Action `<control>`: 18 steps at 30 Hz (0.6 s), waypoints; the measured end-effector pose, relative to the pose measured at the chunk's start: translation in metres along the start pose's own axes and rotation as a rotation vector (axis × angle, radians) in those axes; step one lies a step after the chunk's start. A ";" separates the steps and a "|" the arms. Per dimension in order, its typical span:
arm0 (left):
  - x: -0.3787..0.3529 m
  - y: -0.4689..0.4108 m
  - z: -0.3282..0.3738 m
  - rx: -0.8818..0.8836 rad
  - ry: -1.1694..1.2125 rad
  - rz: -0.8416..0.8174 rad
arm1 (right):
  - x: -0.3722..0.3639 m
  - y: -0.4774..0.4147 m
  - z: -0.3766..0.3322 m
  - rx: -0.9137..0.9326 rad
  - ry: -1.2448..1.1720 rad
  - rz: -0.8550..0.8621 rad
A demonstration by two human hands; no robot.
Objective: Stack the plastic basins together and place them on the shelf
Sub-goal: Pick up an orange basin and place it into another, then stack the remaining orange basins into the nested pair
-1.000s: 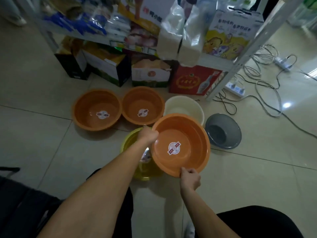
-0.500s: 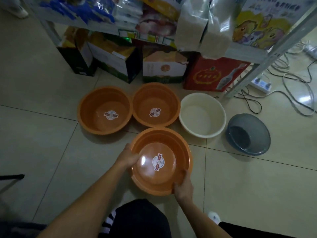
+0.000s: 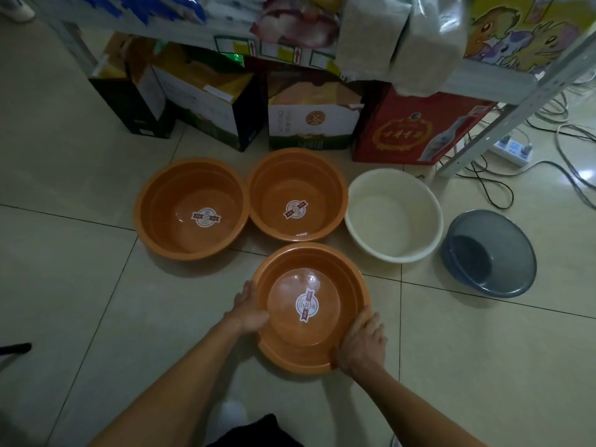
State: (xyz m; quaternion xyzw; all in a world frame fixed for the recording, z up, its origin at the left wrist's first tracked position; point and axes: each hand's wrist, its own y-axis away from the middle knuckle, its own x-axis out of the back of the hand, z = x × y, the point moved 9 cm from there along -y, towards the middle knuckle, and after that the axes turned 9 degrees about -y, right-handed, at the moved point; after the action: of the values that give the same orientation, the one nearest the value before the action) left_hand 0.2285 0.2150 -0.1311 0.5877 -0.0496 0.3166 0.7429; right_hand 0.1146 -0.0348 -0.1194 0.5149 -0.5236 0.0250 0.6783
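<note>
A: Where was the basin being handled, and how were the hands set?

B: The round orange plastic basin with a sticker in its bottom (image 3: 311, 306) sat on the tiled floor (image 3: 467, 366) directly in front of the person. The left hand (image 3: 250, 312) clasped its left rim, fingers (image 3: 246, 290) curled over the edge. The right hand (image 3: 362, 345) lay against the near right rim, fingers (image 3: 361, 321) wrapped on the outer wall. Whether another basin sat under it, I could not tell.

A: And the others?

B: Two more orange basins stood side by side beyond it, the left orange basin (image 3: 192, 208) and the middle orange basin (image 3: 298, 193) touching at the rims. A cream-white plastic basin (image 3: 393, 216) came next to the right, then a grey plastic basin (image 3: 488, 253) tilted on the floor, all before the metal shelf (image 3: 516, 91) crowded with boxes and bags.

A: Which step was that?

B: Stacking, I'd judge, with most basins still separate. The next move likely called for lifting the held basin level and lowering it squarely into a neighbouring orange one, so that it nested without jamming.
</note>
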 end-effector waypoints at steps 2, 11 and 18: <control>0.023 -0.002 0.009 0.046 0.036 0.125 | 0.026 -0.003 -0.028 0.077 0.031 0.149; 0.094 -0.049 0.075 0.036 1.095 0.086 | 0.107 -0.083 -0.145 0.173 -0.687 0.162; 0.109 -0.045 0.098 -0.076 1.329 -0.004 | 0.134 -0.104 -0.160 0.108 -0.903 0.143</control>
State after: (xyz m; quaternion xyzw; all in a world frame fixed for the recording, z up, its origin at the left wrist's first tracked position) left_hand 0.3686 0.1662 -0.0900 0.2412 0.4089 0.6082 0.6362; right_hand 0.3437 -0.0353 -0.0783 0.4714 -0.7989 -0.1278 0.3510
